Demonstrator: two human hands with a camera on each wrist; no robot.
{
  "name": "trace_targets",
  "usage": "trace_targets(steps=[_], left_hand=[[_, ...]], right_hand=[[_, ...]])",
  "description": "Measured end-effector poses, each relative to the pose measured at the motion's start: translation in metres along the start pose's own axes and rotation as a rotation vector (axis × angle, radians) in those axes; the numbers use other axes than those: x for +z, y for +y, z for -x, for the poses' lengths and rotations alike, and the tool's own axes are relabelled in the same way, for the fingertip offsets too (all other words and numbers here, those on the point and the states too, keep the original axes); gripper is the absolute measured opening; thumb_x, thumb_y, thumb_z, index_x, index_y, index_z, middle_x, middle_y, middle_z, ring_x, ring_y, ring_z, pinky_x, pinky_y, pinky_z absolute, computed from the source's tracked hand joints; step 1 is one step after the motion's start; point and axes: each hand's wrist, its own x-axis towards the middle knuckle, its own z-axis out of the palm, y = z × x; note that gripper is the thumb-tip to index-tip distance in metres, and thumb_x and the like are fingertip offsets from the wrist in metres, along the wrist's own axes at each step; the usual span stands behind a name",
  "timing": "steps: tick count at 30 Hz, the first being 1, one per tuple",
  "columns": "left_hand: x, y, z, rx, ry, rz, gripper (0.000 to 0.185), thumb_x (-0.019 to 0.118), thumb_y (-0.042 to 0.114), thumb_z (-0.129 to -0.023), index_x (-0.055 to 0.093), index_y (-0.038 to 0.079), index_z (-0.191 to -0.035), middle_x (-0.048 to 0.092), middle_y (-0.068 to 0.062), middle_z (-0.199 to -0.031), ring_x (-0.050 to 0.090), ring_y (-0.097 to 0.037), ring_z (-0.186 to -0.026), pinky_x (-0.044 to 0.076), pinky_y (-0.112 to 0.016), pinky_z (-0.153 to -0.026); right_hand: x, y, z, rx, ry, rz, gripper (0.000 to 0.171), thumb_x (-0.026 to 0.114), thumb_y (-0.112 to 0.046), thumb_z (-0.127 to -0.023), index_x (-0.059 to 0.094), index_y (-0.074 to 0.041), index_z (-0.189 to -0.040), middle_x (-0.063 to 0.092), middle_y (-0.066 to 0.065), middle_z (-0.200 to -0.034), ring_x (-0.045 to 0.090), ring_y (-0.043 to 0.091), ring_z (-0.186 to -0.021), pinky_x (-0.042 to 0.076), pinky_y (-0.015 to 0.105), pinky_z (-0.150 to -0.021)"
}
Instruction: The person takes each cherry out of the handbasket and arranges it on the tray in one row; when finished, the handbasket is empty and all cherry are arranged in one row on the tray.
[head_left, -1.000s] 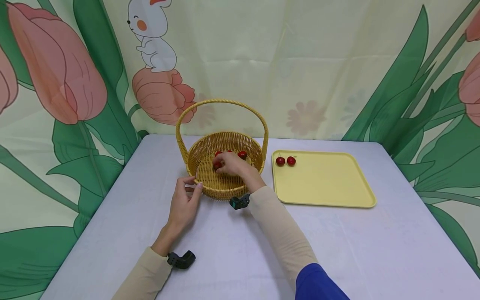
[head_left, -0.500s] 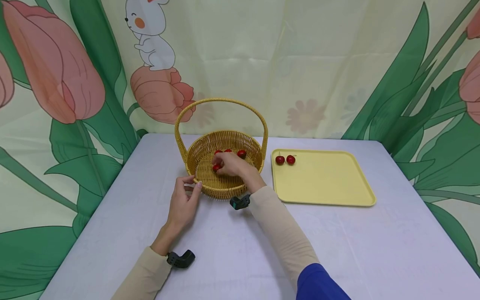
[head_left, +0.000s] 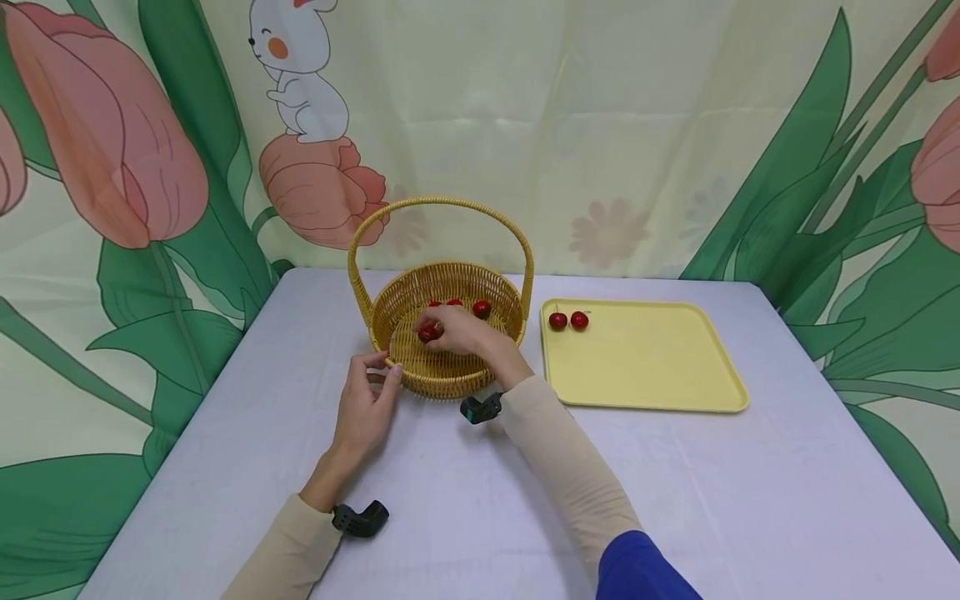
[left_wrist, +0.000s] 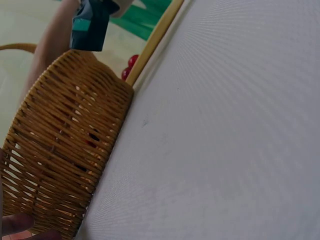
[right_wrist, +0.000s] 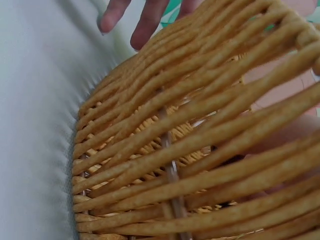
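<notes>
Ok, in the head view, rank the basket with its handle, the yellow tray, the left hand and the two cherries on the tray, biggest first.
1. Basket, counting its handle
2. Yellow tray
3. Left hand
Last: left cherry and right cherry, too alike to rank.

Evenly bright head view; dimmer wrist views.

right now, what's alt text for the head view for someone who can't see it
A person's right hand holds a red cherry inside a wicker basket containing other cherries, while the left hand touches its near-left rim. To the right, a yellow tray with two cherries sits on a pale tablecloth, before a backdrop printed with tulips and a rabbit.
</notes>
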Motion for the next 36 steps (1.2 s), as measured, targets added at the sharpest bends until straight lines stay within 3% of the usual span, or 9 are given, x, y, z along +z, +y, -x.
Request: trace_targets(steps=[4, 12, 21, 29, 36], left_hand=[[0.000, 0.000, 0.000, -0.005, -0.001, 0.004, 0.049, 0.053, 0.039, -0.103, 0.044, 0.004, -0.136, 0.053, -0.011, -0.123, 0.061, -0.024, -0.104, 0.051, -0.033, -0.081], [0.000, 0.001, -0.001, -0.003, -0.001, 0.008, 0.047, 0.053, 0.039, -0.103, 0.045, 0.005, -0.135, 0.054, -0.011, -0.123, 0.062, -0.024, -0.104, 0.052, -0.033, -0.081], [0.000, -0.001, 0.000, 0.003, 0.005, -0.002, 0.047, 0.053, 0.038, -0.103, 0.045, 0.004, -0.135, 0.054, -0.011, -0.123, 0.061, -0.023, -0.103, 0.051, -0.033, -0.080], [0.000, -0.001, 0.001, 0.023, 0.020, 0.003, 0.043, 0.054, 0.035, -0.104, 0.046, 0.005, -0.133, 0.055, -0.012, -0.122, 0.062, -0.024, -0.101, 0.051, -0.028, -0.078], [0.001, 0.000, 0.001, 0.032, 0.033, 0.005, 0.041, 0.054, 0.034, -0.103, 0.047, 0.006, -0.132, 0.055, -0.012, -0.119, 0.063, -0.023, -0.099, 0.052, -0.028, -0.077]], right_hand=[[-0.001, -0.002, 0.003, -0.015, 0.019, -0.020, 0.031, 0.072, -0.012, -0.093, 0.065, -0.011, -0.122, 0.067, 0.005, -0.120, 0.064, 0.020, -0.111, 0.053, 0.035, -0.099], [-0.012, -0.010, 0.019, -0.094, 0.058, -0.033, 0.032, 0.059, -0.013, -0.101, 0.063, -0.012, -0.133, 0.065, 0.006, -0.130, 0.063, 0.023, -0.120, 0.052, 0.038, -0.101], [-0.022, -0.016, 0.038, -0.123, 0.155, -0.084, 0.033, 0.070, -0.010, -0.093, 0.064, -0.008, -0.126, 0.059, 0.008, -0.122, 0.061, 0.021, -0.110, 0.055, 0.034, -0.095], [-0.032, -0.022, 0.057, -0.108, 0.223, -0.136, 0.030, 0.072, -0.008, -0.092, 0.062, -0.009, -0.120, 0.056, 0.009, -0.123, 0.063, 0.023, -0.107, 0.056, 0.030, -0.090], [-0.041, -0.021, 0.075, -0.174, 0.298, -0.089, 0.029, 0.073, -0.010, -0.091, 0.063, -0.008, -0.118, 0.061, 0.006, -0.118, 0.061, 0.021, -0.097, 0.057, 0.034, -0.087]])
